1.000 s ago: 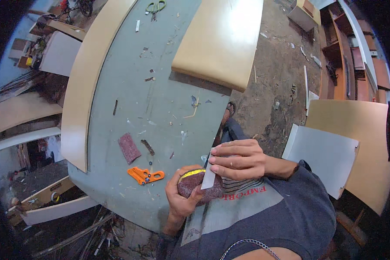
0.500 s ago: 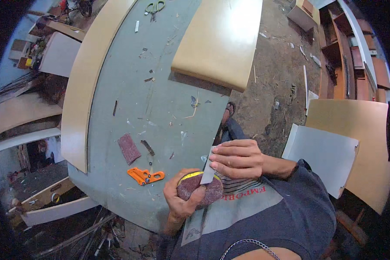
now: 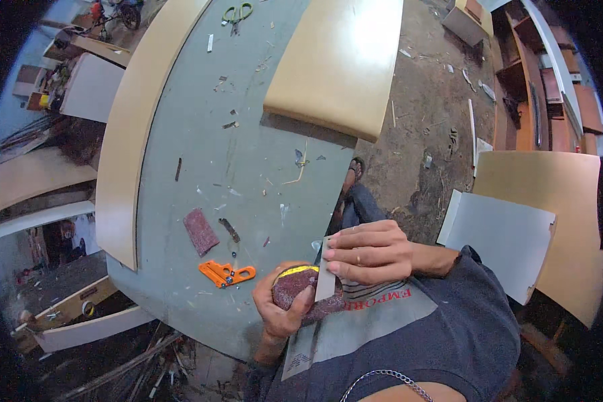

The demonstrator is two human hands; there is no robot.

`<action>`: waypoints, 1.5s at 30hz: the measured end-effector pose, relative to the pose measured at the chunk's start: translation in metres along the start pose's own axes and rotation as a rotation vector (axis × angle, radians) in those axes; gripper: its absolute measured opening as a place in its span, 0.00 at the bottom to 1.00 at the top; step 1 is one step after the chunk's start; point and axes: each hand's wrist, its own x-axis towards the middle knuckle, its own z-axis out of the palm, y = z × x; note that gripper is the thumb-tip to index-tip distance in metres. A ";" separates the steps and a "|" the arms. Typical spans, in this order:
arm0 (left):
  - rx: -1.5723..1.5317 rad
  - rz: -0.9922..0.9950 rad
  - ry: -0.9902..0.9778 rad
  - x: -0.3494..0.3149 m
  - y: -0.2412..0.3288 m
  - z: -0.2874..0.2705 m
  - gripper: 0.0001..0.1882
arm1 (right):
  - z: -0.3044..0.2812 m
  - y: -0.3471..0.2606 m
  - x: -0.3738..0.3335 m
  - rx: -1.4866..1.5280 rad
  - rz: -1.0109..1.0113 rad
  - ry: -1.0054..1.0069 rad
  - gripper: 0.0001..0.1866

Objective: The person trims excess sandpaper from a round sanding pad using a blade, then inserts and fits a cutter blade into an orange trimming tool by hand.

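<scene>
Block (image 3: 289,285), maroon, rough-looking, w/ yellow band along far edge: gripped in L hand (image 3: 279,313), thumb across near face, fingers round its L side, mostly hidden. Posn: R of orange tool (image 3: 216,272) & a bit nearer wearer. R hand (image 3: 375,254) pinches upper end of thin pale strip (image 3: 325,280), fingers side by side; R thumb out of sight. Strip slants over block, lower end by L thumb tip; can't tell how firmly it's pressed. Both hands closed on their pcs.

Tool lies on grey-green table (image 3: 194,141), small bits (image 3: 234,254) on & beside it. Maroon pad (image 3: 201,232) just beyond tool, slightly L; dark scrap (image 3: 229,230) also just beyond, R of pad. Scissors (image 3: 236,16), green handles, well beyond tool, toward far end. Wide cream panel (image 3: 335,74), rounded edge, beyond tool & to R; long cream panel (image 3: 124,154) to tool's L.
</scene>
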 end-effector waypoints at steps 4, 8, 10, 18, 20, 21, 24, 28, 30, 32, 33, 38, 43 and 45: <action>0.012 0.066 -0.015 0.001 -0.005 -0.003 0.16 | 0.000 -0.002 0.006 -0.020 -0.006 -0.027 0.08; 0.061 0.113 -0.023 0.004 -0.003 -0.002 0.15 | -0.002 0.000 0.007 -0.031 -0.031 -0.062 0.08; 0.063 0.109 -0.024 0.004 -0.001 -0.001 0.16 | -0.003 0.000 0.006 -0.040 -0.049 -0.064 0.08; 0.063 0.053 0.004 0.001 -0.004 0.000 0.15 | -0.002 -0.001 0.003 -0.040 -0.053 -0.057 0.09; 0.069 0.077 0.010 0.003 -0.002 0.002 0.16 | -0.003 -0.001 0.004 -0.036 -0.056 -0.061 0.09; 0.075 0.101 0.016 0.004 -0.001 0.002 0.16 | -0.002 0.000 0.004 -0.034 -0.059 -0.066 0.09; 0.061 0.076 -0.042 0.006 -0.003 -0.001 0.17 | -0.001 0.000 0.002 -0.055 -0.064 -0.063 0.09; 0.032 0.097 -0.057 0.004 -0.004 -0.001 0.18 | 0.005 0.003 -0.005 -0.070 -0.058 -0.047 0.09; 0.066 0.058 -0.051 0.001 0.004 0.000 0.20 | 0.007 0.004 -0.009 -0.115 -0.006 -0.085 0.12; 0.060 0.166 -0.177 -0.001 0.012 0.006 0.20 | 0.016 0.017 -0.029 -0.117 0.089 -0.153 0.12; 0.051 0.271 -0.299 -0.002 0.015 0.008 0.21 | 0.021 0.022 -0.041 -0.115 0.184 -0.224 0.12; -0.003 0.043 -0.039 0.005 0.015 0.003 0.19 | 0.015 0.011 -0.033 -0.072 0.373 0.069 0.10; 0.027 0.091 -0.043 0.008 -0.001 0.001 0.17 | 0.000 0.000 -0.007 0.068 0.165 0.074 0.08; 0.030 0.100 -0.040 0.011 -0.001 0.003 0.17 | -0.002 -0.001 -0.003 0.052 0.061 0.036 0.07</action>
